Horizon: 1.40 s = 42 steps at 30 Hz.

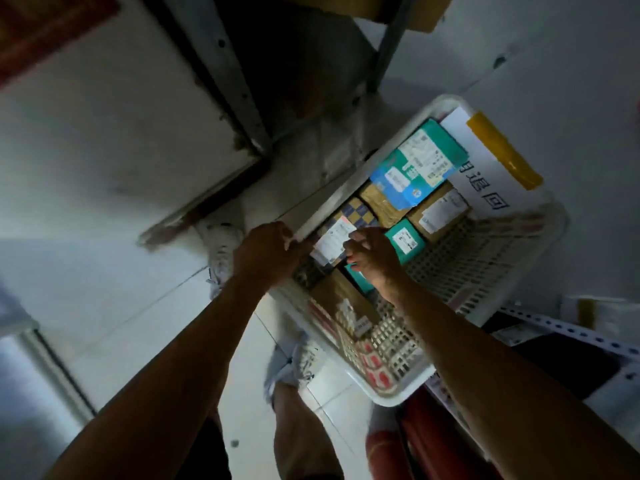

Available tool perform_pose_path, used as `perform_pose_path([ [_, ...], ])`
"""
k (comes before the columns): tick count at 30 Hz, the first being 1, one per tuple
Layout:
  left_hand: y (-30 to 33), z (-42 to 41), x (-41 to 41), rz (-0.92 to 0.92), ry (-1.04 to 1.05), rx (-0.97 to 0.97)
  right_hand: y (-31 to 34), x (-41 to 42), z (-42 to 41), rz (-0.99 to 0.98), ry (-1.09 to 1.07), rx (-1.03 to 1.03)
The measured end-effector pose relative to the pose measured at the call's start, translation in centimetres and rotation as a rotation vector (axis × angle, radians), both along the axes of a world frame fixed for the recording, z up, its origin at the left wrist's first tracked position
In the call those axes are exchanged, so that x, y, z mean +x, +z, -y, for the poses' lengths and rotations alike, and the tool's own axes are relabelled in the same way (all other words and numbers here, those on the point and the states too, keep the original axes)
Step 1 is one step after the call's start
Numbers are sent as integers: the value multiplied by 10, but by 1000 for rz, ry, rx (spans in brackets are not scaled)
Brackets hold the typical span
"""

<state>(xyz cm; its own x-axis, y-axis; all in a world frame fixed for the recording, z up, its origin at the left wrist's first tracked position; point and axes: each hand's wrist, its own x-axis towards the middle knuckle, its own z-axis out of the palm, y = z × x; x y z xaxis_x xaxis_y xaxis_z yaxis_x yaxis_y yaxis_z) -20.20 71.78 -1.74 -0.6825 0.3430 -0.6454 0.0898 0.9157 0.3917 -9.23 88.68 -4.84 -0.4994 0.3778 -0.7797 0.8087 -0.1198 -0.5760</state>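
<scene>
Gripping the rim of the white plastic basket point(485, 265) with the left hand point(266, 252), fingers curled over its edge. Reaching inside with the right hand point(372, 259), fingers bent just above the checkered parcel point(346, 226); cannot tell whether anything is pinched. Packed beside it, a teal box point(422, 157) and a brown carton point(438, 213). Against the far wall, a white paper sign point(485, 174). Below, white shoes point(221, 244) on pale floor tiles point(173, 323).

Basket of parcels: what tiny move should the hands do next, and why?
Probably lift the white-labelled parcel out with the right hand: its curled fingers sit at that parcel's edge, though a firm pinch isn't clear, and the left hand grips the basket by its rim, steadying it.
</scene>
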Motion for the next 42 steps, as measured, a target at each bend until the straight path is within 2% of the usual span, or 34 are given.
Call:
perform_pose_path([
  [3,16,60,26,35,154,-26,17,-11,43,43,368,76],
  [6,20,118,48,70,318,-51,22,-24,99,-10,542,68],
  [15,33,297,128,118,765,-10,8,-23,305,6,926,-48],
  [24,36,457,268,94,1370,65,-7,75,492,-12,1269,-80],
  [35,24,542,435,-40,1994,73,-4,197,657,-171,1745,-223],
  [39,21,553,483,-175,2276,105,6,238,696,-203,1855,-272],
  [42,21,562,516,-351,2604,180,16,275,722,-231,1901,-327],
])
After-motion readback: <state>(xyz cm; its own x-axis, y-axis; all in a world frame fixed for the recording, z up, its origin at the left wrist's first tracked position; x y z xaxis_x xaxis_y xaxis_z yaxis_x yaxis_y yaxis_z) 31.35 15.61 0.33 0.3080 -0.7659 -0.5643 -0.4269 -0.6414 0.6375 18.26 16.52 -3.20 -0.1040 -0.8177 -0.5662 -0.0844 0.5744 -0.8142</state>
